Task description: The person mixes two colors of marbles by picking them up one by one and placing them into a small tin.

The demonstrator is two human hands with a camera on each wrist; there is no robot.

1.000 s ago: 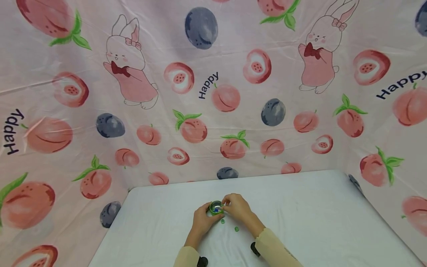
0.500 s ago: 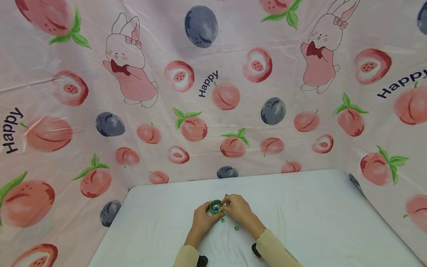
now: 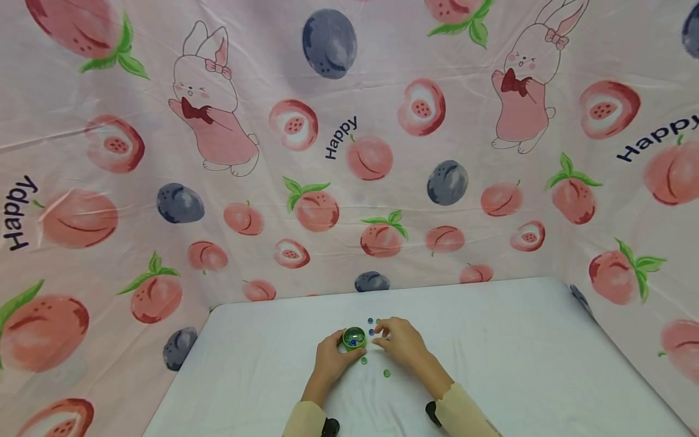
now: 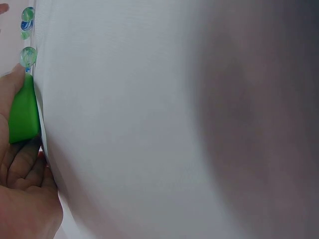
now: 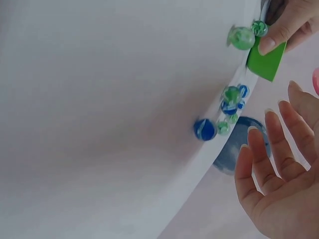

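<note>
The left hand (image 3: 335, 359) is wrapped round a small green cup (image 5: 267, 62) on the white table (image 3: 491, 358), thumb along the near side; most of the fingers are lost from above. Down inside I can make out a blue marble (image 3: 353, 343), but the bottom is dark and I can't count what else is there. Just right of the cup, the right hand (image 3: 403, 343) has its fingers apart and gently bent, grasping nothing that I can see. Its fingertips are close to another blue marble (image 3: 371, 332) — touching or not, I couldn't say. Past it lie a third blue one and a green marble (image 3: 378, 321) partly covered by the hand; the right wrist view shows marbles overlapping too much to tally. Two more green ones lie nearer the person. Beige sleeves (image 3: 306, 420) run out of sight below — and behind hangs a pink peach-and-rabbit cloth (image 3: 284, 48), its right-hand "Happy" cut off
</note>
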